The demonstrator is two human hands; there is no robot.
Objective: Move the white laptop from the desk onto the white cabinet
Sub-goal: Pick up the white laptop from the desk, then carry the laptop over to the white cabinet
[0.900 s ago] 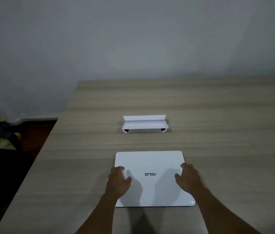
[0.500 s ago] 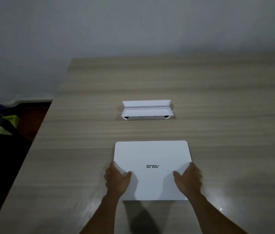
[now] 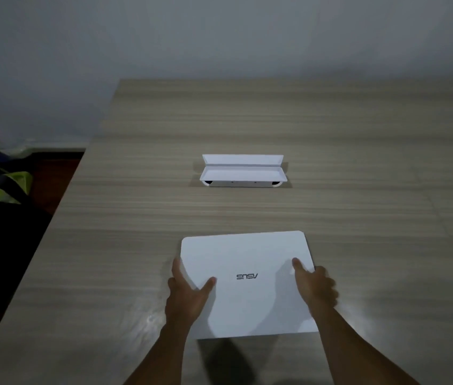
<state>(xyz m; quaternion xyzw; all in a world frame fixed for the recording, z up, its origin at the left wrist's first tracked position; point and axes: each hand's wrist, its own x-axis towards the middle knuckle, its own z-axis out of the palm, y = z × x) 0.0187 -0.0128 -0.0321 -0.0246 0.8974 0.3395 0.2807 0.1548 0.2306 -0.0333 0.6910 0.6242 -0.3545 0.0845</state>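
Both hands are on the white laptop (image 3: 247, 284) now, lid closed, logo facing away from the camera and reading upside down. The left hand (image 3: 187, 294) clamps the left edge, thumb laid across the top of the lid and pointing in toward the logo, fingers wrapped down the side and out of sight underneath. The right hand (image 3: 315, 284) mirrors it on the right edge, thumb up on the lid, fingers curled round the side; it is a little blurred. So each hand is closed around the laptop, one on each side, forearms reaching in from the bottom of the view. The laptop sits at the near part of the wood-grain tabletop (image 3: 358, 218), slightly skewed, its near edge throwing a dark shadow on the surface below; whether it is fully clear of the tabletop I cannot tell. Further back, well apart from the laptop, a small white open case (image 3: 243, 170) rests on the tabletop, lid tipped up toward the grey wall (image 3: 219, 37). Off the left edge of the tabletop, a dark bag with yellow-green patches (image 3: 5, 187) lies low in the shadow
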